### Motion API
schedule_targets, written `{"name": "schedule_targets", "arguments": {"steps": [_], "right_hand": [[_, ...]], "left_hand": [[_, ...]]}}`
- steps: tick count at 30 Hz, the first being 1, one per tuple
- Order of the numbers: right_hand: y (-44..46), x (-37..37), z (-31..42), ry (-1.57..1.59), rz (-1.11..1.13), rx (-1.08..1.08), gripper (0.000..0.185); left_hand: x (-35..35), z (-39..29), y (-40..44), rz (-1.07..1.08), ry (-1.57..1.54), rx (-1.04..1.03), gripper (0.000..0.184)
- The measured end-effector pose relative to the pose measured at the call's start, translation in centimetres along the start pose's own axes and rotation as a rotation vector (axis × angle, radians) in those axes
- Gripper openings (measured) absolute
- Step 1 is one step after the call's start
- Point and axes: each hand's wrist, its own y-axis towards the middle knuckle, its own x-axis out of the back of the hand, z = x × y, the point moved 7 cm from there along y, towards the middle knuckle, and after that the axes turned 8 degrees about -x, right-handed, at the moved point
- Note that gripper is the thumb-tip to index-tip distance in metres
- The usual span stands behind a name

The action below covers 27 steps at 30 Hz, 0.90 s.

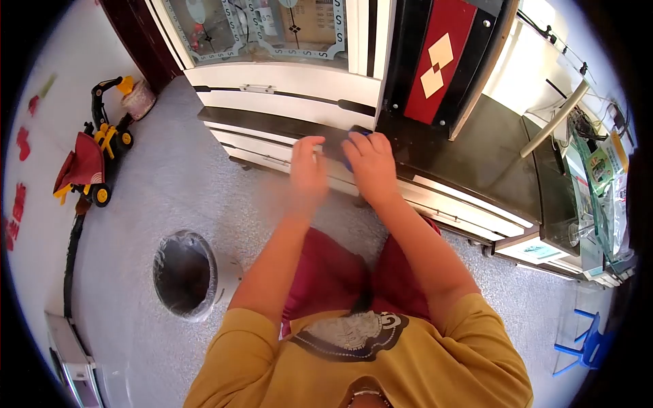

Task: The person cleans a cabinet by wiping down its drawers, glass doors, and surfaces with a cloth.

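Note:
My right hand (371, 163) is closed over a small dark blue object (358, 129) at the dark ledge of the cabinet (272, 122). Most of that object lies under my fingers, so its kind is hidden. Just to the left, my left hand (309, 170) is raised in front of the drawers, smeared by motion. Its fingers are bent together, with a small pale spot near the tips that I cannot make out. The two hands are apart.
A lined waste bin (216, 272) stands on the floor at left. Beyond it are a toy excavator truck (92, 153) and a small tub (139, 100). A dark countertop (469, 160) with a pale rod (554, 119) runs right. A blue stool (588, 343) stands lower right.

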Motion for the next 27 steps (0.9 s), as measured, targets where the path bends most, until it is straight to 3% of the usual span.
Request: {"name": "schedule_targets", "arguments": {"steps": [3,8,9,10,12,15,21,27], "right_hand": [[0.6,-0.8,1.9,0.124,-0.055,-0.046,0.043],[0.0,1.0,-1.0,0.76,0.344,-0.279,0.058],[0.1,1.6,-2.4,0.771,0.494,-0.321,0.06],[-0.5,1.0,-4.9,0.732,0.493,-0.391,0.048],[0.0,2.1,-8.0,0.752,0.282,-0.476,0.029],[0.3,4.0,-11.6,0.651,0.131,-0.581,0.022],[-1.6,3.7,-15.8,0.29,0.201,-0.647,0.016],[-1.6,3.4,-15.4,0.334,0.197,-0.704,0.014]], "left_hand": [[-2.6,-2.1,-0.9,-0.044,-0.109,-0.002,0.035],[-5.3,-1.6,-0.6,0.05,-0.119,0.033,0.05],[-6.2,-1.5,-1.1,0.028,-0.004,-0.026,0.054],[-6.6,-1.8,-1.1,-0.068,0.152,-0.143,0.054],[-5.9,-4.3,-0.3,-0.045,0.335,-0.137,0.06],[-6.3,-4.4,0.6,0.044,0.559,-0.086,0.06],[-4.2,-0.8,1.1,0.007,0.593,-0.039,0.062],[1.4,4.4,3.0,0.118,0.7,-0.041,0.067]]}}
